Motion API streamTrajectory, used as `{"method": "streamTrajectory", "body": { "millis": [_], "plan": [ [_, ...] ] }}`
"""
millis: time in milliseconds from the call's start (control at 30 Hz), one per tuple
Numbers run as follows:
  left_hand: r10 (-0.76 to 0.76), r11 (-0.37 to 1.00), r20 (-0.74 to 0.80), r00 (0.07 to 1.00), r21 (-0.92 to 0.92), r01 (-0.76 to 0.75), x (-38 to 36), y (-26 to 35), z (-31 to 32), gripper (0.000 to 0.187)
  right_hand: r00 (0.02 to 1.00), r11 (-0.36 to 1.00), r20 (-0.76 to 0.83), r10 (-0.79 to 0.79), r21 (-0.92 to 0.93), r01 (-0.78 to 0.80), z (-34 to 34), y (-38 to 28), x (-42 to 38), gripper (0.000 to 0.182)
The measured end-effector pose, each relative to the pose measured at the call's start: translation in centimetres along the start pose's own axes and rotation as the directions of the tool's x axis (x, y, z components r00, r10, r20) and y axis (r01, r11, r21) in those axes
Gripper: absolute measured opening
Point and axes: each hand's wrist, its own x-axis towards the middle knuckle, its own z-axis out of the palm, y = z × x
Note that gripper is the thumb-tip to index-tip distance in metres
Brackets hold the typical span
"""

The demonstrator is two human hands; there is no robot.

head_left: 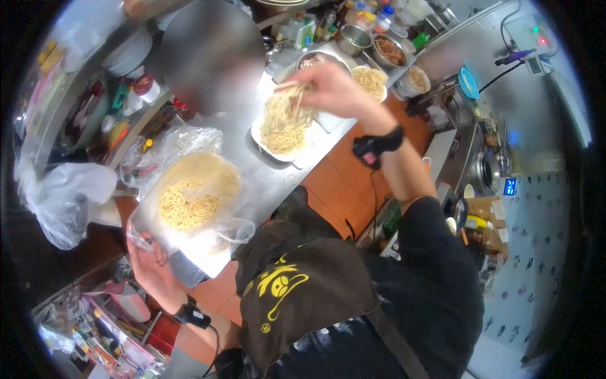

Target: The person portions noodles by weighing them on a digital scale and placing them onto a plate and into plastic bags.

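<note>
Works over a smooth desk of shiny, pale metal, brightly lit along its middle. Toward the left, on the desk, a thin, translucent bag, rounded at the far side, loosely folded and wrinkled at the near side. Beyond it, crumpled clear plastic, glossy and full of creases. Toward the far right, a white tray with rounded corners, then a round metal bowl with shiny sides, and a bowl of brown, lumpy food. Wears a dark cloth apron with a yellow print, plus a black band at each wrist.

Reaches in from the right with the right hand, forearm slanting far and left, hand held above the tray and pointing left. Keeps its fingers together, clamped on a clump of noodles. Holds the left hand low at the near left corner of the desk, beside the bag's edge, with fingers partly curled; cannot tell whether they grip the plastic.

Hangs the clump in a loose, tangled bundle, pale yellow and stringy, right over the noodles in the tray, which look a little yellower. Has a wider, flatter heap of similar thin, curly noodles in the bag, and another pale yellow heap at the far right, beyond the right hand.
</note>
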Motion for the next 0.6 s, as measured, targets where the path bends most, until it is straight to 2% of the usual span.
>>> {"method": "streamTrajectory", "body": {
  "millis": [67, 133, 167, 233, 267, 333, 367, 400, 467, 600],
  "plan": [
    [-0.004, 1.0, -0.011, 1.0, 0.008, 0.004, 0.1, 0.0, -0.2, 0.051, 0.99, 0.986, 0.023, 0.137, -0.101, -0.134, 3.1, 6.1, 0.4, 0.029],
    [0.0, 1.0, 0.023, 1.0, 0.03, 0.0, 0.1, 0.0, 0.0, 0.043, 0.984, 0.961, -0.076, 0.164, -0.215, -0.177, 6.9, 12.4, 0.9, 0.027],
    [-0.003, 0.999, 0.019, 1.0, 0.043, 0.002, 0.1, 0.0, 0.4, 0.043, 0.983, 0.963, -0.073, 0.166, -0.202, -0.178, 9.1, 16.2, 1.2, 0.027],
    [-0.017, 0.999, 0.015, 1.0, 0.03, 0.017, -0.1, 0.1, 1.3, 0.04, 0.984, 0.888, -0.161, 0.075, -0.439, -0.139, 13.6, 22.8, 1.5, 0.035],
    [-0.02, 0.999, 0.012, 1.0, 0.042, 0.02, -0.1, 0.1, 1.6, 0.04, 0.984, 0.893, -0.161, 0.079, -0.427, -0.141, 15.3, 23.6, 1.3, 0.035],
    [-0.026, 0.998, 0.021, 0.999, 0.055, 0.024, 0.0, 0.0, 2.2, 0.039, 0.947, 0.862, -0.321, -0.007, -0.482, -0.157, 18.3, 24.5, 0.6, 0.04],
    [-0.03, 0.998, 0.017, 0.999, 0.062, 0.029, 0.0, -0.1, 2.3, 0.039, 0.965, 0.868, -0.258, 0.04, -0.469, -0.162, 19.0, 24.7, 0.4, 0.05],
    [-0.029, 0.998, 0.014, 0.999, 0.064, 0.028, 0.0, -0.2, 2.2, 0.039, 0.965, 0.87, -0.257, 0.044, -0.464, -0.164, 19.9, 24.8, 0.2, 0.05],
    [-0.029, 0.997, 0.01, 1.0, 0.065, 0.028, 0.1, -0.5, 2.2, 0.039, 0.947, 0.77, -0.318, -0.039, -0.614, -0.174, 21.2, 24.9, -0.1, 0.056],
    [0.014, 0.997, -0.009, 1.0, 0.077, -0.013, -0.3, -0.9, 2.5, 0.04, 0.966, 0.792, -0.253, 0.043, -0.581, -0.187, 19.8, 23.9, -0.2, 0.062]
  ]
}}
